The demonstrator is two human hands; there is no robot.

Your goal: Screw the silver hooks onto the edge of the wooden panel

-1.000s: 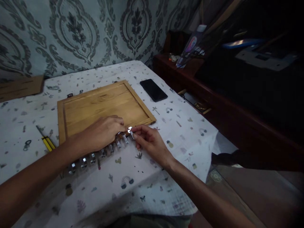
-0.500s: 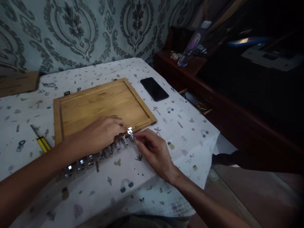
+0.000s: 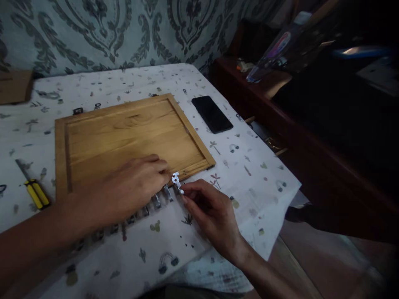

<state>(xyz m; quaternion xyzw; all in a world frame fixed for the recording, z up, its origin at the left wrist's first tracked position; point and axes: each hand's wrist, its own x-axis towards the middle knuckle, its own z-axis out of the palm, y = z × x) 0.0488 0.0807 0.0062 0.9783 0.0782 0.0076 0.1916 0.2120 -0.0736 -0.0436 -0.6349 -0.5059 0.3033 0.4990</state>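
Observation:
A framed wooden board (image 3: 124, 135) lies on the patterned tablecloth. Along its near edge sits a row of small shiny metal hooks (image 3: 168, 193), partly covered by my left arm. My right hand (image 3: 215, 211) pinches the lower end of one bright metal hook (image 3: 176, 180) between thumb and index finger, at the board's near right part. My left hand (image 3: 145, 182) rests over the near edge just left of that hook, its fingers bent together; whatever its fingertips grip is hidden.
A yellow-and-black screwdriver (image 3: 36, 194) lies left of the board, and a black phone (image 3: 212, 114) lies to its right. Cardboard (image 3: 15, 86) sits at the far left. Beyond the table's right edge stands dark red furniture (image 3: 264, 112) bearing a clear bottle (image 3: 276, 50).
The view has shifted, so the table things appear in different places. Both hands stay at the same bright hook by the board's near edge, with little change in grip.

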